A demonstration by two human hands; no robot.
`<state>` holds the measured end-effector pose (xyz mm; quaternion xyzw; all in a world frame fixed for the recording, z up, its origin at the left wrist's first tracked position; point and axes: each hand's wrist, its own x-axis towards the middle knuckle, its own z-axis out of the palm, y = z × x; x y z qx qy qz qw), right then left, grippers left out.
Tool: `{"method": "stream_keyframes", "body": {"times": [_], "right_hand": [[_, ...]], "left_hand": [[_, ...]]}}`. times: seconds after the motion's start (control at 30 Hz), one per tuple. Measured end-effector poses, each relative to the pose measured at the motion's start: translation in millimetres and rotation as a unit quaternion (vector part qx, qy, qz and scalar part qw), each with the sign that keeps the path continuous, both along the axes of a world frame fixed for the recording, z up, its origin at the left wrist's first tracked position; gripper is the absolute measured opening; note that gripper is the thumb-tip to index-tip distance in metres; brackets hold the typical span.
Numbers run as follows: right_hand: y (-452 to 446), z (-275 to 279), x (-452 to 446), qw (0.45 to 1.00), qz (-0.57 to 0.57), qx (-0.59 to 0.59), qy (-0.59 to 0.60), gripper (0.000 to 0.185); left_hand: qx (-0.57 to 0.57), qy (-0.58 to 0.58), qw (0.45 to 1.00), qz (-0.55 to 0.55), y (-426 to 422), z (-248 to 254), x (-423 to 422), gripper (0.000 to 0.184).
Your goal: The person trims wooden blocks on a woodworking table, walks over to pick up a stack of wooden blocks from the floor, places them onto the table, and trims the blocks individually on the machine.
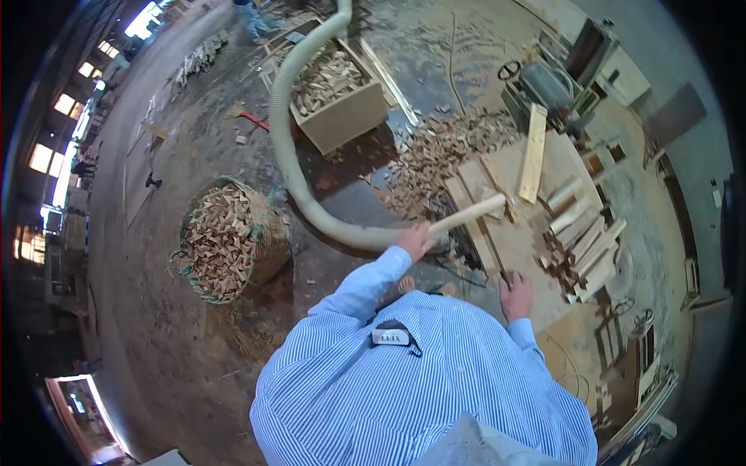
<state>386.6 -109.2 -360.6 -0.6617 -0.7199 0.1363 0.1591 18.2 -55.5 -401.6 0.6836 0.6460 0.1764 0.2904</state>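
Observation:
My left hand (420, 242) is closed around the near end of a pale wooden stick (470, 213). The stick slants up and right, its far end over the wooden work table (556, 167). At the near edge of that table is my right hand (516, 297), fingers curled, with a narrow dark piece (506, 277) jutting from them; its kind is unclear. Just beyond my right hand lies a pile of cut wood strips (583, 252). A wider yellowish board (533, 154) rests on the far part of the table.
A thick ribbed hose (284, 144) curves across the floor beside my left hand. Left of it stands a woven sack (268, 237) filled with wood offcuts. A wooden box (342, 124) holds more scraps. Loose offcuts (451, 151) cover the floor beside the table, near a grey motor (546, 83).

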Motion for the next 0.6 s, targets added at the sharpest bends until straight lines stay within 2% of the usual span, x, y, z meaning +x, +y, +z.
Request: {"method": "stream_keyframes", "body": {"times": [0.07, 0.2, 0.4, 0.6], "right_hand": [[-6, 15, -5, 0.998, -0.029, -0.041, -0.05, 0.053], [-11, 12, -10, 0.994, -0.04, -0.061, -0.079, 0.054], [-13, 13, -19, 0.993, -0.031, -0.07, -0.086, 0.057], [-5, 21, -21, 0.99, -0.036, -0.093, -0.103, 0.058]], "left_hand": [[-0.026, 0.041, 0.999, -0.011, -6, 20, -9, 0.06], [-0.059, 0.103, 0.993, -0.023, -4, 12, -25, 0.059], [-0.038, 0.071, 0.996, -0.024, -4, 35, -11, 0.063], [-0.053, 0.02, 0.998, -0.018, 12, 36, 10, 0.064]]}}
